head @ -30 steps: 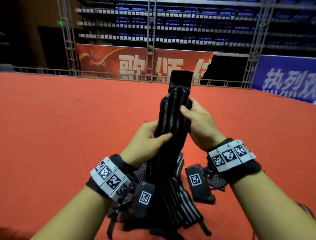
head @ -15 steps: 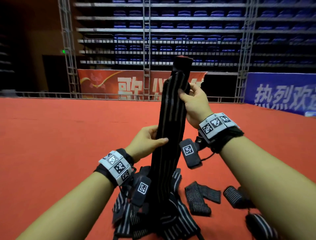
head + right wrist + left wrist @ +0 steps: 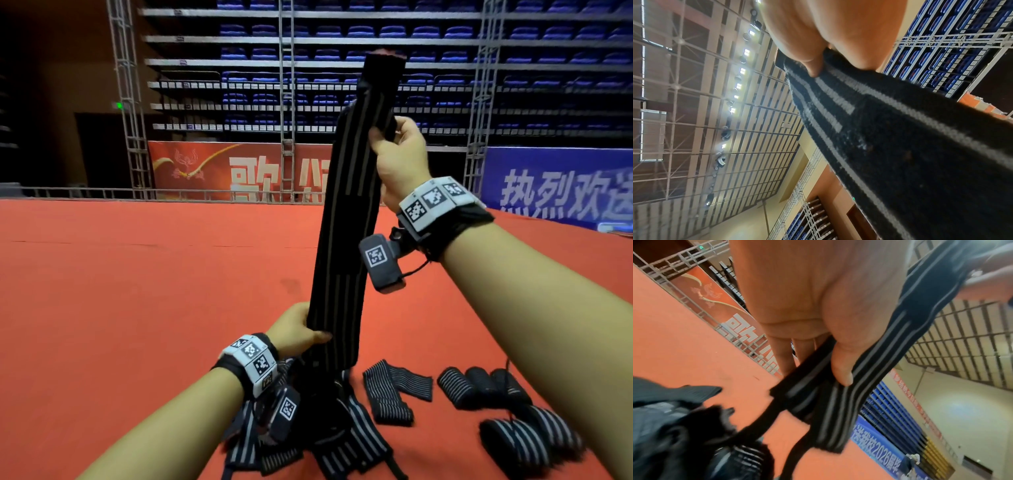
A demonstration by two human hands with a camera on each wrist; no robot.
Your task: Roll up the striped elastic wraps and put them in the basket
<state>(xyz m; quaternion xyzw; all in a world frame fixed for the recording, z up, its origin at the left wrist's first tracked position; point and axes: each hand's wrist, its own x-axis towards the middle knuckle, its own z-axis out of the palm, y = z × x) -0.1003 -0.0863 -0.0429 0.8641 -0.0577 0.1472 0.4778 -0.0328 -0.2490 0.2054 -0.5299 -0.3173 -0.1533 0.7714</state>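
Observation:
A long black elastic wrap with grey stripes [image 3: 346, 222] is stretched upright between my two hands. High up, my right hand [image 3: 397, 150] pinches the wrap's top part [image 3: 838, 100], below its plain black end. Lower down, my left hand [image 3: 298, 330] grips the wrap's lower part [image 3: 865, 369] between thumb and fingers. Beneath it, a tangled pile of unrolled striped wraps [image 3: 318, 442] lies on the red floor. To the right lie a folded wrap [image 3: 394, 390] and rolled-up wraps [image 3: 479, 387]. No basket is in view.
Red carpet floor [image 3: 137, 291] spreads out on all sides. A metal rail and truss posts [image 3: 130, 137] with red and blue banners stand at its far edge, with rows of blue seats behind them. More rolled wraps [image 3: 527, 442] lie under my right forearm.
My right hand has risen, pulling the wrap taut and upright. My left hand has slid down the wrap. The head view has tilted up, and rolled wraps have come into sight at the right.

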